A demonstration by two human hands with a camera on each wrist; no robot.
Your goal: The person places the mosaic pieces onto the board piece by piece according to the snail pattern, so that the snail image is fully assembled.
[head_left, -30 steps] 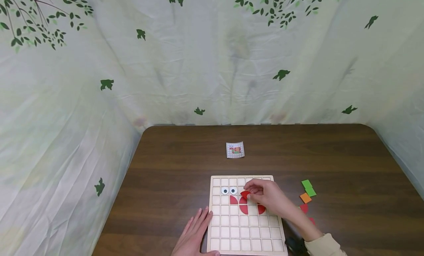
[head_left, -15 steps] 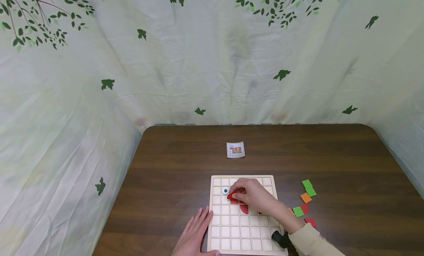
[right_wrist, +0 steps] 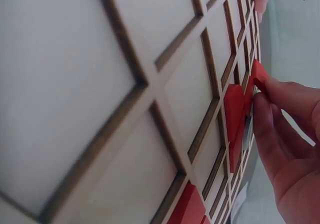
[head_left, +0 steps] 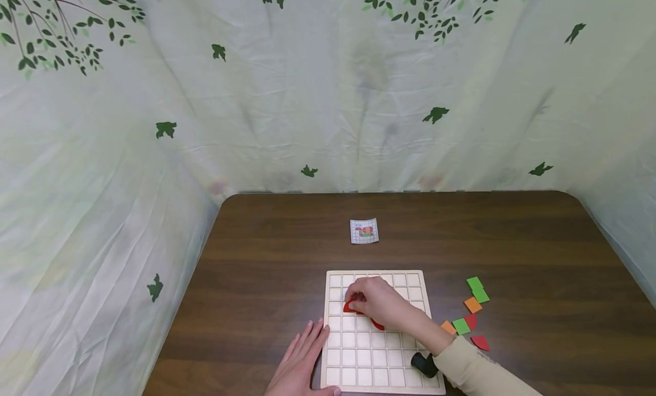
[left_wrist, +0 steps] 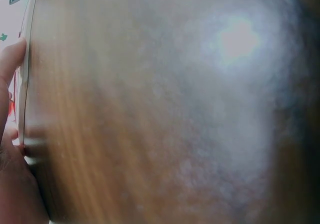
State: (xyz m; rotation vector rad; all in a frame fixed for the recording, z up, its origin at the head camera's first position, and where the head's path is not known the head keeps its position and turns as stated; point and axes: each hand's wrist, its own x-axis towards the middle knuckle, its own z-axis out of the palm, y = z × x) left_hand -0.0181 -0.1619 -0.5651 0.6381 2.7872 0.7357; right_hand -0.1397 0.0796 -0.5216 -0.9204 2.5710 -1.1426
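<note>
A white grid board [head_left: 364, 359] with thin wooden ridges lies on the table. My right hand [head_left: 381, 303] is over its upper part. Between thumb and fingertips it pinches a red quarter-circle tile [right_wrist: 258, 75], tilted against the grid near the upper left. Other red tiles [right_wrist: 233, 114] sit in cells close by, one partly showing below the hand as a red tile [head_left: 378, 325]. The round eye tiles are hidden behind the right hand in the head view. My left hand [head_left: 302, 362] rests with straight fingers along the board's left edge, thumb at the lower edge.
Loose tiles lie right of the board: green tiles [head_left: 478, 290], an orange tile [head_left: 473, 305] and a red tile [head_left: 480, 343]. A small picture card [head_left: 364, 231] lies beyond the board. A black wrist device [head_left: 424, 364] hangs over the board's lower right.
My right hand has moved left across the board with the red tile, from the middle columns to the upper left, covering the eye tiles. My left hand has stayed put.
</note>
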